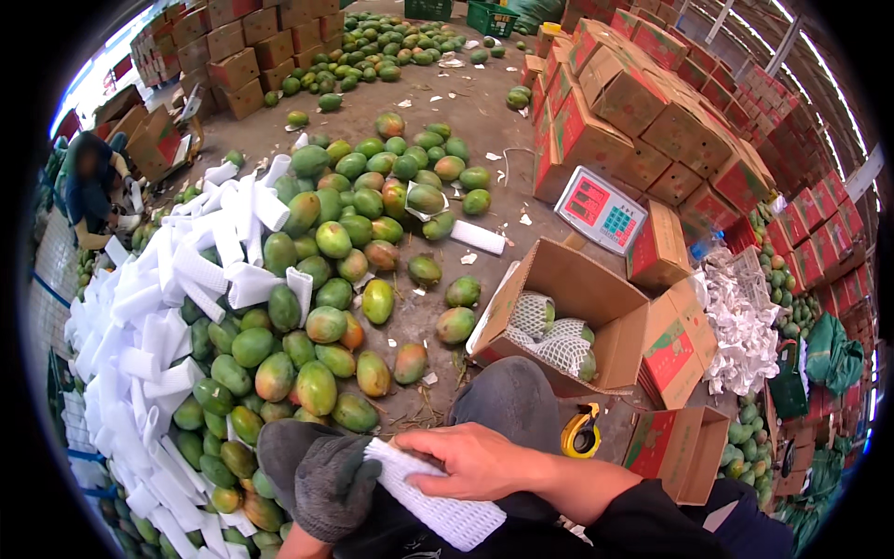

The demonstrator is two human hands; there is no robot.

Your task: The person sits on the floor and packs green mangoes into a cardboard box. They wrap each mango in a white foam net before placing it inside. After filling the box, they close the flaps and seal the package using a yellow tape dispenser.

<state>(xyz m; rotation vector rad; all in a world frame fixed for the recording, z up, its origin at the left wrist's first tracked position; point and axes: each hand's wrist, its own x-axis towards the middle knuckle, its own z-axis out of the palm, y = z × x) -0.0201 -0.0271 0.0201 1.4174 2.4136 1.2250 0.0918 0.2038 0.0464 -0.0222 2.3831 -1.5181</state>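
In the middle of the lower edge, my bare right hand (pixel 475 461) grips a white foam net sleeve (pixel 447 512), fingers curled over it. My left hand (pixel 326 484), in a grey knit glove, is closed at the sleeve's upper left end; whether anything is inside is hidden. Loose green and reddish mangoes (pixel 317 389) lie just beyond my hands, beside a heap of white foam sleeves (pixel 140 354) on the left. An open carton (pixel 615 340) at front right holds netted mangoes (pixel 568 345). A yellow tape dispenser (pixel 582 430) lies by my grey-clad right knee (pixel 503 401).
A weighing scale (pixel 601 210) stands before stacked cartons (pixel 643 102) at right. Crumpled white paper (pixel 740 331) and another open carton (pixel 678 452) lie right of me. A crouched person (pixel 88 205) is at far left. More mangoes (pixel 391 42) and cartons (pixel 237 70) are at the back.
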